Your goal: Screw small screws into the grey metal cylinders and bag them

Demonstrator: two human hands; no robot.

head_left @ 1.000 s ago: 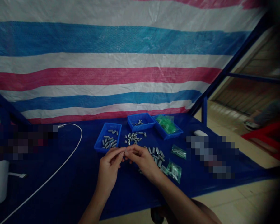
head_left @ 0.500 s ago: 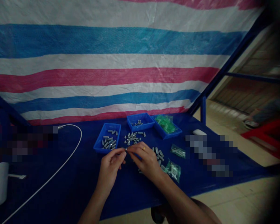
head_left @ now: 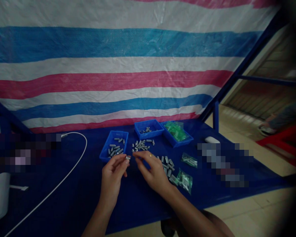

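Between its thumb and index finger, my left hand (head_left: 112,174) pinches a small metal piece (head_left: 128,157) in front of the left blue tray (head_left: 103,153). My right hand (head_left: 151,169) is just to the right, thumb and fingers apart, with nothing visible between them. Its fingertips are near a pile of small metal fittings (head_left: 142,144). Several metal cylinders lie in the left tray, and more metal cylinders (head_left: 169,164) are on the table beside my right hand.
A second blue tray (head_left: 150,134) holds small metal parts; a third blue tray (head_left: 179,144) holds green bags (head_left: 175,131). Two small filled bags (head_left: 185,180) lie right. A white cable (head_left: 86,148) curves across the left. A white object (head_left: 212,140) sits at the right.
My hands have moved apart. My left hand has shifted slightly left with the metal piece, and the thumb and fingers of my right hand have opened away from it.
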